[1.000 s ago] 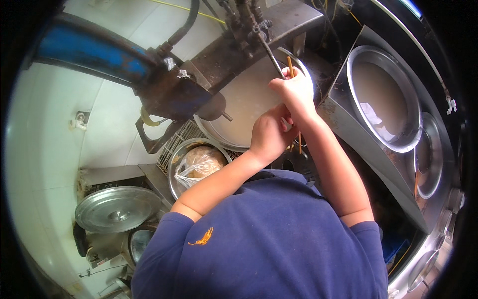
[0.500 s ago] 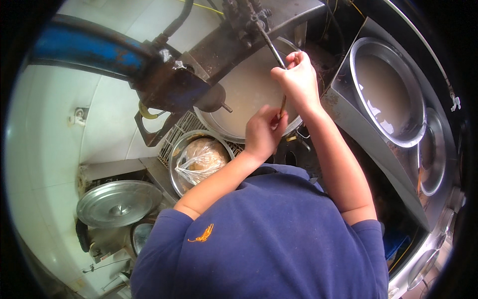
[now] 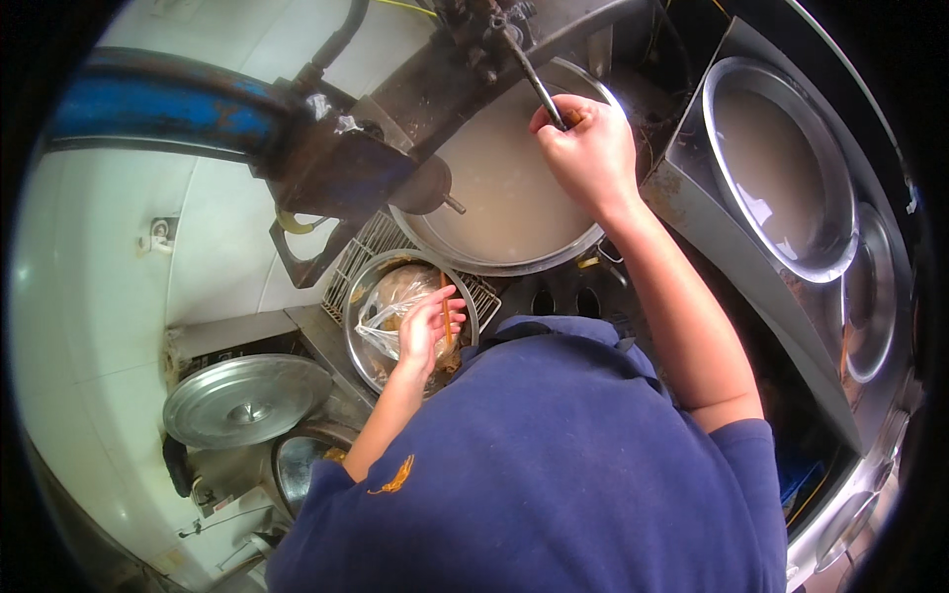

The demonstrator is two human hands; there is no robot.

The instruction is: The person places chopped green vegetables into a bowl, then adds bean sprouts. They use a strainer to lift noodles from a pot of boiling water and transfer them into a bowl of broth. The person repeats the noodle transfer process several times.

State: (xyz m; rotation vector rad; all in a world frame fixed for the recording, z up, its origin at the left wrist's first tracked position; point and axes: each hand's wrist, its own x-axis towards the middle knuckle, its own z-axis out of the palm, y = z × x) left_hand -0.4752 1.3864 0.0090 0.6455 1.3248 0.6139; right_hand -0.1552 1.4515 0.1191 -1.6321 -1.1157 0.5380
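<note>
My right hand (image 3: 593, 158) is closed round the lower end of a dark metal lever (image 3: 534, 81), above the large pot (image 3: 474, 265) of cloudy pale liquid. My left hand (image 3: 423, 331) holds a thin orange-brown stick like a chopstick (image 3: 445, 308) by thumb and fingers, some of them spread. This hand is over a round metal bowl (image 3: 364, 368). Inside the bowl lies a pale brown lump, perhaps dough, in a clear plastic bag (image 3: 386, 314), partly hidden by the hand. Beside the pot's left rim hangs a rusty cylinder with a short spout (image 3: 425, 188).
A blue machine arm (image 3: 168, 104) reaches in from the left above the pot. To the right, behind a metal panel (image 3: 761, 296), stands a wide basin (image 3: 835, 267) of cloudy liquid. A metal lid (image 3: 247, 390) lies at lower left; a wire rack (image 3: 371, 247) is under the bowl.
My left hand has moved left and toward me with the stick, from over the pot to over the bowl. My right hand stays at the lever, slightly lower on it.
</note>
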